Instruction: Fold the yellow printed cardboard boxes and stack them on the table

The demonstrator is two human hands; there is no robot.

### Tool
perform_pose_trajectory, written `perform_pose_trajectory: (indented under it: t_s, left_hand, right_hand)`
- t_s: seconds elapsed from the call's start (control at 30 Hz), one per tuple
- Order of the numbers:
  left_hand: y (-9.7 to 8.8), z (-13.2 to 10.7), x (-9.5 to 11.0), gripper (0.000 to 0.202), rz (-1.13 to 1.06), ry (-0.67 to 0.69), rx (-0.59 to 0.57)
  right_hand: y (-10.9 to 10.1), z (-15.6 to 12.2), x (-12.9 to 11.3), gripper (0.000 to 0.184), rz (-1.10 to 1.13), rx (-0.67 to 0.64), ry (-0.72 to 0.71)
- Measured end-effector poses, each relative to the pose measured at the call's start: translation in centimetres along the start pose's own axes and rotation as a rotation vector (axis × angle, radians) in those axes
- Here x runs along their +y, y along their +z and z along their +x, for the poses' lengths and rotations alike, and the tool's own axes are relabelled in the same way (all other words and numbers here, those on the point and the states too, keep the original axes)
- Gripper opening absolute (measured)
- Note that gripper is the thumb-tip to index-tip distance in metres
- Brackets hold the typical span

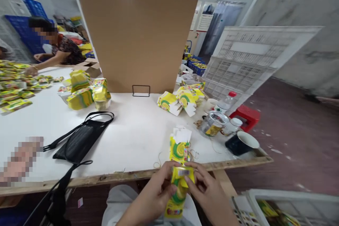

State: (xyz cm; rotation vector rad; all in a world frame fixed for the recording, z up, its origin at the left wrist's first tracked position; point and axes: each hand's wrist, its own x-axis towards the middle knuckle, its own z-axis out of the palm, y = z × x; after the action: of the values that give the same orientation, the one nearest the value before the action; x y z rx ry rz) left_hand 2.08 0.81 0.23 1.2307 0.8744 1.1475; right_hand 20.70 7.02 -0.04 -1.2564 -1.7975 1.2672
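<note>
Between both hands, above my lap at the table's front edge, is a small yellow and green printed carton. My left hand grips its left side, thumb across the front. The fingers of my right hand close on its upper right part, near a label with a barcode. Just beyond, a stack of flattened yellow cartons with white flaps lies on the table. Beside that stack are some thin rubber bands. Whether the held carton is folded fully shut cannot be made out.
Bundled cartons lie at centre right and left. A black pouch rests on the left. A dark mug and jar stand right. A cardboard sheet rises behind; a white crate is lower right. Someone works far left.
</note>
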Motion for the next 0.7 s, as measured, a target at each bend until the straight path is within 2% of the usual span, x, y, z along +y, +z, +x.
perform_pose_trajectory:
  t_s: [0.13, 0.2, 0.33, 0.43, 0.6, 0.7]
  left_hand:
    - [0.1, 0.2, -0.2, 0.048, -0.209, -0.059, -0.032]
    - [0.3, 0.4, -0.2, 0.049, -0.237, -0.067, -0.042]
    - [0.6, 0.8, -0.3, 0.046, -0.135, -0.081, -0.013]
    - [0.4, 1.0, -0.5, 0.047, -0.171, -0.101, 0.013]
    - [0.5, 1.5, -0.7, 0.054, -0.320, -0.148, 0.044]
    - [1.7, 1.8, -1.0, 0.050, -0.326, -0.122, 0.014]
  right_hand:
    - [0.3, -0.2, -0.5, 0.054, -0.013, -0.112, 0.052]
    - [0.5, -0.3, -0.7, 0.054, -0.001, -0.149, 0.066]
    - [0.9, -0.2, -0.8, 0.043, -0.132, -0.052, 0.124]
    - [0.4, -0.2, -0.8, 0.048, -0.191, -0.017, 0.114]
    - [-1.0, -0.7, -0.7, 0.048, 0.172, -0.077, 0.004]
    - [-0.6, -1.1, -0.6, 0.040, 0.324, 0.005, 0.001]
